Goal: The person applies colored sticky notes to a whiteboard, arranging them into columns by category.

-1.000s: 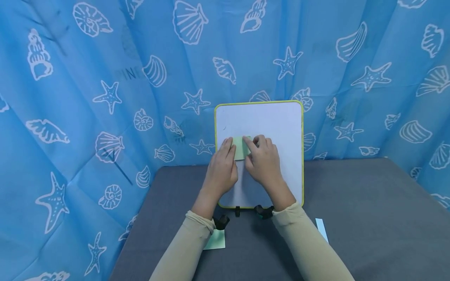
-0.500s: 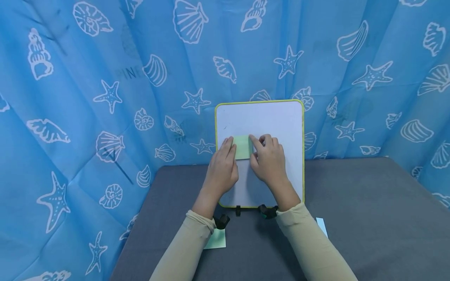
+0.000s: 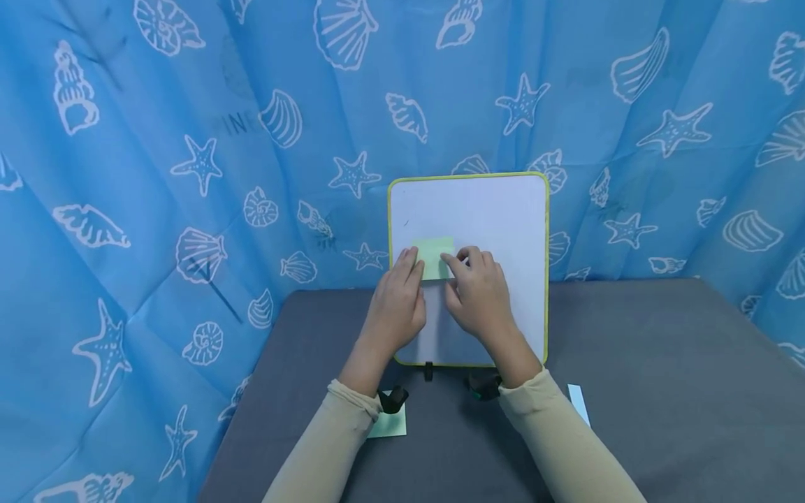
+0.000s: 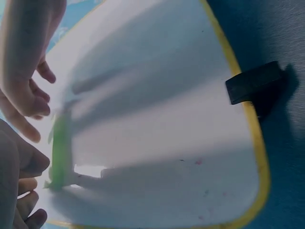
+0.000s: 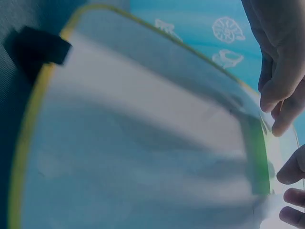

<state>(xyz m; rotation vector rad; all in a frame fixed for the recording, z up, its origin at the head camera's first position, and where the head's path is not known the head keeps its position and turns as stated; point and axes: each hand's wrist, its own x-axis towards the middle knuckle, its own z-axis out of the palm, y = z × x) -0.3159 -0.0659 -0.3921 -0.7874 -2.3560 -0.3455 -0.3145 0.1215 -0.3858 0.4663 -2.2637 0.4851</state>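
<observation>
A pale green sticky note (image 3: 435,258) lies on a white board (image 3: 484,216) with a yellow rim, standing upright. My left hand (image 3: 396,300) rests straight fingers along the note's left edge. At the note's right side, my right hand (image 3: 479,293) touches it with an extended index finger, its other fingers bent and holding nothing visible. In the left wrist view the green note (image 4: 59,152) appears edge-on beside both hands. The right wrist view shows my right hand's fingertips (image 5: 288,176) close to the note (image 5: 259,157).
A green paper (image 3: 391,425) lies on the grey-covered table, partly hidden by my left wrist. A pale blue strip (image 3: 578,404) lies beside my right forearm. A black clip (image 3: 429,372) grips the board's bottom edge. A blue shell-patterned curtain (image 3: 352,230) hangs behind.
My right index finger has slid right across the note's upper part, then down along its right side. My left hand keeps its place. The head view has tilted slightly.
</observation>
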